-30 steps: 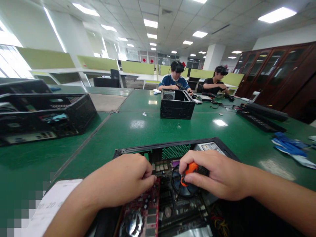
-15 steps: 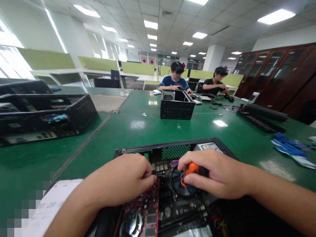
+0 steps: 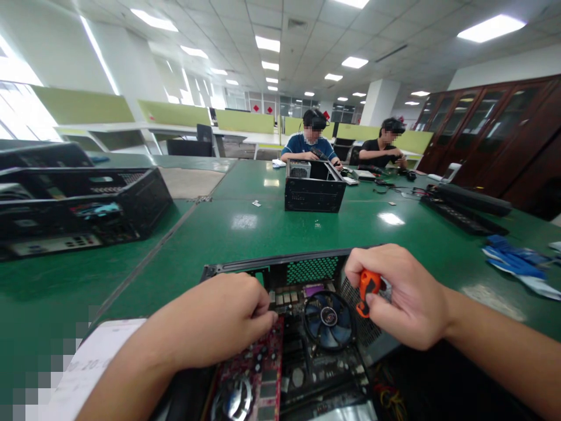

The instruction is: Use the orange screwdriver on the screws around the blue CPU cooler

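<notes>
In front of me lies an open black computer case (image 3: pixel 272 260) with its boards showing. My left hand (image 3: pixel 232 316) reaches in from the left, fingers curled and thumb pressed at the far end of a red graphics card (image 3: pixel 269 362). Its fingertips are partly hidden. Above the right side of the case, my right hand (image 3: pixel 403 295) is closed around an orange and black screwdriver (image 3: pixel 369 289); only the handle shows. A round CPU cooler fan (image 3: pixel 328 317) sits between the hands, beside the grey power supply (image 3: pixel 370 333).
Another black case (image 3: pixel 313 196) stands farther back on the green table (image 3: pixel 219 228); more cases (image 3: pixel 144 204) are at left. Blue gloves (image 3: pixel 512 260) lie at right. Two people (image 3: pixel 309 140) work across the table. White paper (image 3: pixel 100 356) lies under my left forearm.
My right hand has moved right with the screwdriver, away from over the fan, and has turned so the handle stands more upright. The left hand stays at the graphics card.
</notes>
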Motion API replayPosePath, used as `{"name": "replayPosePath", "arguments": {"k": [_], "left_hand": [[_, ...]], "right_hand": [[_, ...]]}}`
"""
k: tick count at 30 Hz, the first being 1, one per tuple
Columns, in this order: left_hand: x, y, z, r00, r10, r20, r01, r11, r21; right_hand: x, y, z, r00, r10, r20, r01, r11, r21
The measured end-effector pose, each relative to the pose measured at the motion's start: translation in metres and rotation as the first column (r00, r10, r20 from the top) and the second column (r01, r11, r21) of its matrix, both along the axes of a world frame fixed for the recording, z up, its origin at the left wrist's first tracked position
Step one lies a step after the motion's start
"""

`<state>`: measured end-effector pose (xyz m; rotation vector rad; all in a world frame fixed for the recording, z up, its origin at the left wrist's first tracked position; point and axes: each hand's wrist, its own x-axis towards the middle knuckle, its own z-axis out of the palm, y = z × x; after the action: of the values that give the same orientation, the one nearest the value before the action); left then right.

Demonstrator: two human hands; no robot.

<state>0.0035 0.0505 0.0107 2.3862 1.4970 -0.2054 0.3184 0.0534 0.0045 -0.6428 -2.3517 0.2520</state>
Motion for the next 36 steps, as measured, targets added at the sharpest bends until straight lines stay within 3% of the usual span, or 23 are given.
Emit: {"name": "replayPosePath", "arguments": {"k": [11,33,36], "left_hand": [[-0.0001,-0.0011,0.0023,1.0,-0.008,0.013,0.008,1.0,-0.002],[0.0021,-0.0012,0.0048,1.0,0.005,0.0,-0.005,1.0,-0.013],[0.0009,-0.0011,0.0039,1.0,0.007,0.018,-0.006,1.0,-0.009]], "right_hand": [[0.0013,0.0036,-0.0045,0.99,-0.011,0.139,0.019,0.998,-0.06],[0.0048,0.006,-0.0056,0.972,-0.035,0.231,0.065,0.991,-0.12],[0.0059,0.0084,-0.0051,0.974,0.006,0.228,0.025,0.991,-0.133]]}}
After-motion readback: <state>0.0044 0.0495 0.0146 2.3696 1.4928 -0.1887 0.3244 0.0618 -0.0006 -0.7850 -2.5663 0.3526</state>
